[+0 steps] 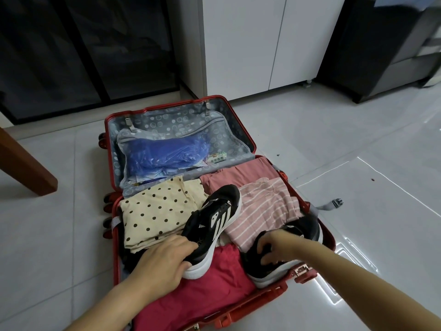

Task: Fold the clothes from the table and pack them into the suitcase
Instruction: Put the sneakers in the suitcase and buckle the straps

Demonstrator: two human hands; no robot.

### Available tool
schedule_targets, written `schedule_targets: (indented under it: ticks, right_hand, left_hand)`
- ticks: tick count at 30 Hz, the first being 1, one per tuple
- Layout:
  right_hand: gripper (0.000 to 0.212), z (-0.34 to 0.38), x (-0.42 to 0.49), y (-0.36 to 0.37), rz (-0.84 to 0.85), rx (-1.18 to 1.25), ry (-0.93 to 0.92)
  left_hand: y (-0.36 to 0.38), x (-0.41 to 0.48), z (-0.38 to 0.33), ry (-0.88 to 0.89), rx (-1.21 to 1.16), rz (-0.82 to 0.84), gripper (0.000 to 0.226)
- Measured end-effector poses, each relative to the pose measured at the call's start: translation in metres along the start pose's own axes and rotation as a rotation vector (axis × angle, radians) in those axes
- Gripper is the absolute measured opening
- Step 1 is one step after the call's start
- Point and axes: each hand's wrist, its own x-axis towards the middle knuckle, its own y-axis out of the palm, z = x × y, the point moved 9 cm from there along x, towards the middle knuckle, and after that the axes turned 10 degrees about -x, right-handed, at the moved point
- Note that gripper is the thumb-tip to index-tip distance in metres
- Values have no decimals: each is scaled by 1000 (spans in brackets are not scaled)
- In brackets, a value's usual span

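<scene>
Head view: the folded clothes are seen packed inside the red suitcase, which is laid open on the floor. A dotted cream cloth is placed at the suitcase's left side. A pink striped cloth is placed at its right side, and a plain pink cloth is tucked next to the hinge. A red cloth is spread along the near edge.

Two black shoes are being set on top of these clothes. The heel of the left shoe is gripped by the left hand, with the fingers curled round it, and its toe is pointed toward the lid. The right shoe is held at the suitcase's near right corner by the right hand, whose fingers are curled over its back end.

The folding looks finished, so the packing step is judged to be nearly done. Next, both shoes need to be laid flat and pushed down low, so that the lid can be shut over them.

In the lid, a blue bag is kept behind a net pocket. A grey strap is left hanging out on the right of the suitcase.

Shiny white floor tiles are seen all round the suitcase. A brown wooden leg is seen to its left. Behind it, a white cupboard and dark glass doors are seen.
</scene>
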Motion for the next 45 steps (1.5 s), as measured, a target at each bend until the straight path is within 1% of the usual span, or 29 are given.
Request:
schedule_targets:
  ticks: [1,2,3,4,5,6,8,10,13,16,18,20,21,22,23,24,25,26,27,28,29,30,32,34,36,38,41,42,45]
  right_hand:
    - [33,-9,-7,-19,-118,-53,11]
    - [43,-21,-14,-33,-211,-179,26]
    - [60,-34,-18,-35,-234,-337,59]
    - [79,-45,-22,-29,-193,-448,98]
    - [92,-56,-25,-21,-133,-492,136]
    - [98,-63,-24,-13,-94,-493,151]
    - [100,-70,-18,-4,-73,-433,125]
    - [99,-72,-13,2,-86,-381,86]
    - [93,-75,-8,11,-109,-393,73]
    - [90,-78,-7,17,-130,-418,70]
    - [88,-77,-8,17,-108,-427,69]
    - [87,-70,-7,15,-77,-397,84]
    - [88,-65,-6,11,-73,-346,87]
    - [91,-61,-4,6,-87,-241,84]
    - [97,-53,-6,-3,-124,-62,74]
    - [101,-45,-9,-13,-191,209,66]
    - [96,-39,-13,-23,-271,528,61]
    - [83,-33,-16,-27,-301,838,65]
    - [69,-24,-16,-25,-275,1091,74]
    - [59,-19,-13,-20,-254,1246,98]
    - [49,-16,-11,-19,-270,1294,128]
    - [39,-21,-8,-20,-332,1281,176]
    - [22,-39,-9,-27,-511,1257,280]
    - [20,-60,-13,-37,-644,1301,313]
    - [20,-84,-19,-43,-702,1310,358]
    - [20,-109,-20,-46,-699,1217,424]
    - [17,-129,-18,-51,-611,1092,496]
    - [16,-132,-17,-53,-583,1052,508]
    - [17,-134,-8,-56,-492,865,570]
  left_hand:
    - [-1,1,0,-1,-2,-4,41]
    - [-1,1,1,-3,-8,-8,40]
    - [-1,2,3,-7,-16,-14,39]
    - [-1,3,4,-12,-25,-20,37]
    - [-1,3,5,-18,-35,-24,36]
    - [0,3,7,-24,-45,-24,35]
    - [2,2,7,-20,-61,-19,33]
    - [3,1,7,-12,-63,-5,33]
    - [2,-1,9,1,-58,-11,33]
    - [2,-3,16,-16,-103,4,34]
    - [3,-4,19,-26,-137,20,36]
    - [4,-7,21,-29,-171,35,37]
    - [5,-9,20,-28,-183,53,37]
    - [8,-11,19,-26,-190,80,38]
    - [11,-15,17,-21,-200,105,38]
    - [14,-19,14,-11,-213,124,37]
    - [17,-22,9,3,-227,135,37]
    - [20,-24,3,19,-233,141,37]
    - [23,-25,-4,36,-229,146,37]
    - [26,-24,-11,49,-220,152,37]
    - [29,-22,-17,50,-210,155,36]
    - [30,-16,-21,42,-200,140,36]
    - [28,0,-27,-6,-198,42,34]
    - [25,19,-28,-102,-273,-73,39]
    - [29,38,-29,-182,-385,-131,54]
    - [43,54,-32,-254,-499,-98,68]
    - [75,69,-43,-322,-551,47,76]
    - [84,72,-42,-355,-596,54,78]
    - [98,75,-16,-546,-771,-80,76]
